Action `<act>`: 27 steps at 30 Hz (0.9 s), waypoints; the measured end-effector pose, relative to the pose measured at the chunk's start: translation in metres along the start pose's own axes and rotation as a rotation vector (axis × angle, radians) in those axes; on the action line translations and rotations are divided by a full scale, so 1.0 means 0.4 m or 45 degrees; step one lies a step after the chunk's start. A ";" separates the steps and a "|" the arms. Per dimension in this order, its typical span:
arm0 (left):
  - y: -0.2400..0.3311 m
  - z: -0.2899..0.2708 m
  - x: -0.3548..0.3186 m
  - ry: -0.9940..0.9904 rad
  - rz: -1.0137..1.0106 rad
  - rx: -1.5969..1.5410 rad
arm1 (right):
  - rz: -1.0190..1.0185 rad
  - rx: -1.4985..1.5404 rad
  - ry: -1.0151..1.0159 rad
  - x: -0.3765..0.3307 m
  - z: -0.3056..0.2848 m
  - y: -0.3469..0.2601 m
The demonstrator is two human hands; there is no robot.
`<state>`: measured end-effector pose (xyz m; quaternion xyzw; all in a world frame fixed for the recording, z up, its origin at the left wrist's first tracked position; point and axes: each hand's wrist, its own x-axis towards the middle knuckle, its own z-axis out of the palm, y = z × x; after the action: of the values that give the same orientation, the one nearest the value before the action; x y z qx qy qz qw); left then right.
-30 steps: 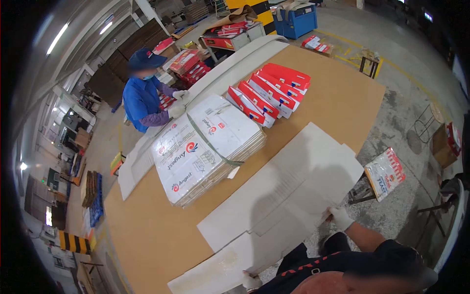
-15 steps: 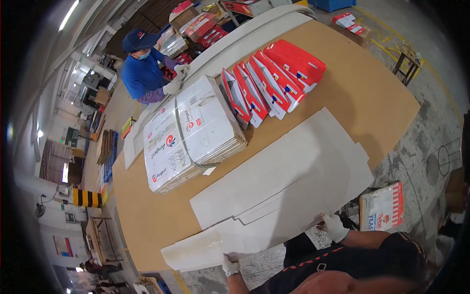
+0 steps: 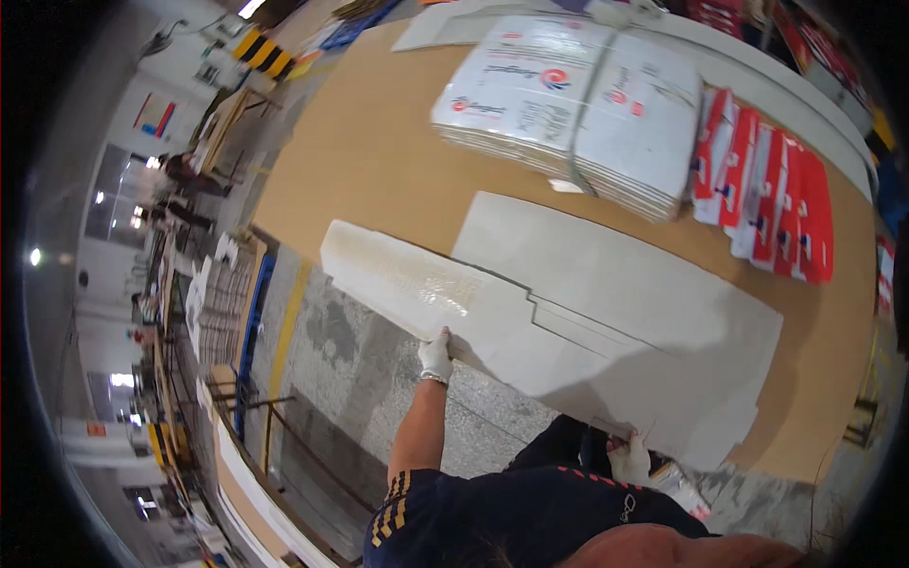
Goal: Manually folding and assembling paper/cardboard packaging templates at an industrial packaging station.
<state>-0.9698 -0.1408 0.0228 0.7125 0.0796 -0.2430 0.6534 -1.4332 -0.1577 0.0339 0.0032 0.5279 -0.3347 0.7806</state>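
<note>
Support the pale cardboard [image 3: 568,360] evenly at four o'clock in view, partly over the brown table [image 3: 379,142], pinching its near edge with the left hand [image 3: 436,360] at its eight o'clock and right hand [image 3: 629,460] at its five, to avoid creasing it.

Workshop, strapped flat cartons [image 3: 530,90], yellow floor line [image 3: 292,324]

Bundle [image 3: 554,104] behind cardboard sheet [image 3: 578,350], left of cartons [image 3: 772,204]

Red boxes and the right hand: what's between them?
In the head view: brown tabletop by the red boxes, then flat white cardboard up to the right hand.
</note>
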 end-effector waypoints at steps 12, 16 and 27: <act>0.026 0.009 -0.035 0.148 -0.172 0.053 | 0.064 0.033 -0.114 -0.006 -0.024 -0.023; 0.016 -0.047 0.000 -0.033 -0.101 0.171 | 0.243 0.137 -0.319 -0.004 -0.013 -0.030; -0.004 -0.045 -0.042 -0.152 -0.301 -0.419 | -0.044 -0.928 -0.219 -0.154 -0.031 -0.425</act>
<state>-0.9808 -0.1198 0.0294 0.5663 0.1626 -0.3435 0.7313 -1.5465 -0.2533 0.1385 -0.3119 0.5450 -0.1372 0.7661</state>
